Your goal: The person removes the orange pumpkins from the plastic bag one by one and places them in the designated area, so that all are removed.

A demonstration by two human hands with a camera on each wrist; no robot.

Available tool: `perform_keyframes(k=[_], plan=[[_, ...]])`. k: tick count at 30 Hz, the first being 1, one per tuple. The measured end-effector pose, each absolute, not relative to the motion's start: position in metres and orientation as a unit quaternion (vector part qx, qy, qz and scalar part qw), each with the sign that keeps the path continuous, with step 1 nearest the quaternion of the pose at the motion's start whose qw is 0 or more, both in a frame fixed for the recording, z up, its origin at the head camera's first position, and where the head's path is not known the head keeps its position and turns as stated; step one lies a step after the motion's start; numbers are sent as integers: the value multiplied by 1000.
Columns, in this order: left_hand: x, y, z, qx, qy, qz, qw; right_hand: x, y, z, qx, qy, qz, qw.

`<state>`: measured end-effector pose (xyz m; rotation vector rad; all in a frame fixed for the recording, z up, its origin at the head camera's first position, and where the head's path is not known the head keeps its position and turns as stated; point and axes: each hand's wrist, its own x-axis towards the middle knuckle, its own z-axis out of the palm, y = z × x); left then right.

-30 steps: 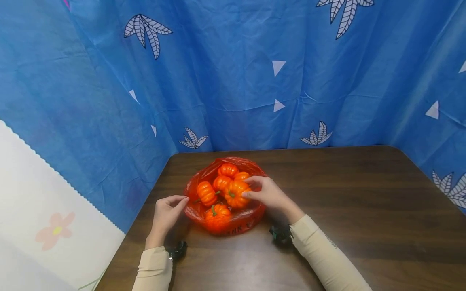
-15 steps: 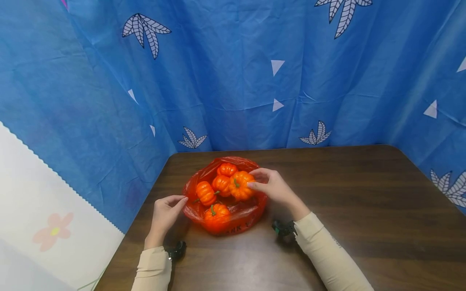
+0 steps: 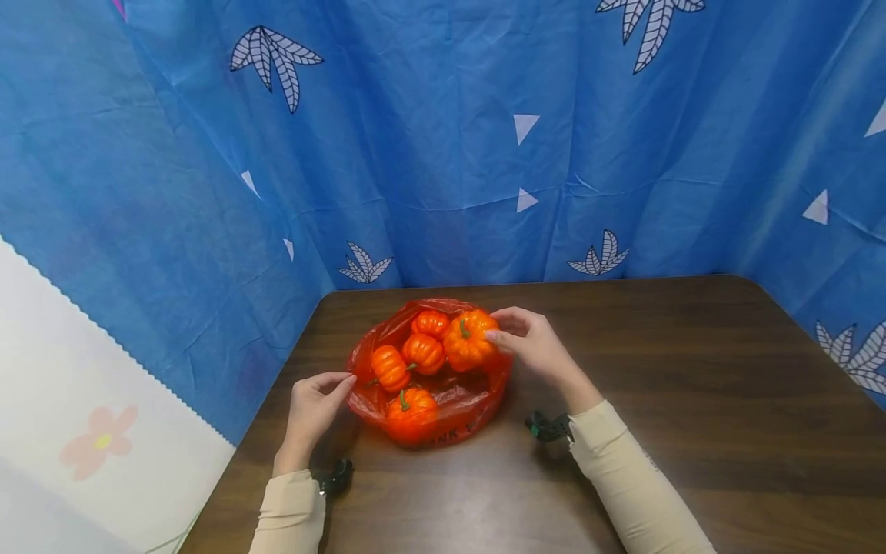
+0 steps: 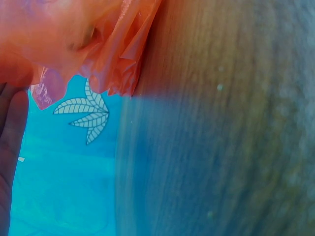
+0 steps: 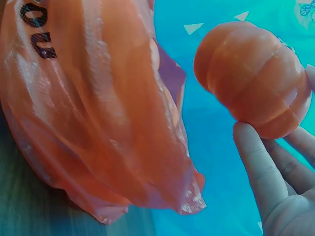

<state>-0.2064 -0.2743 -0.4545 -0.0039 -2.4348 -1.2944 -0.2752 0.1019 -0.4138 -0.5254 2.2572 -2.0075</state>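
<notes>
A thin red plastic bag (image 3: 477,415) with dark lettering sits on the table, its mouth spread wide. My left hand (image 3: 313,404) pinches the bag's left rim between thumb and fingertips. In the right wrist view, my right hand (image 5: 275,182) grips a ribbed orange pumpkin (image 5: 251,78) between thumb and fingers, raised above the bag's rim. From the head view this pumpkin overlaps the bag's back right side, its green stem facing up. Several smaller orange pumpkins stay inside the bag, among them one at the front (image 3: 413,412) and one at the left (image 3: 391,368).
The bag stands on the left part of a dark wooden table (image 3: 664,369). Blue curtain (image 3: 450,154) with leaf prints hangs along the table's far edge and sides. A dark device (image 3: 547,425) is at the right wrist, another (image 3: 335,477) at the left wrist.
My right hand has lifted the pumpkin up and to the right, away from the others in the bag. The left hand has kept its place on the rim.
</notes>
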Motion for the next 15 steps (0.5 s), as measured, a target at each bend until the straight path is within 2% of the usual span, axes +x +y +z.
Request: perform_keyframes(k=[9,15], plan=[[-207,-276,-456,-2,-862,-470,192,-278,117,-410,-133,723,-677,30],[-207,-276,-456,-7,-856,-478,195,-282,131,-413,-119,719,-685,2]])
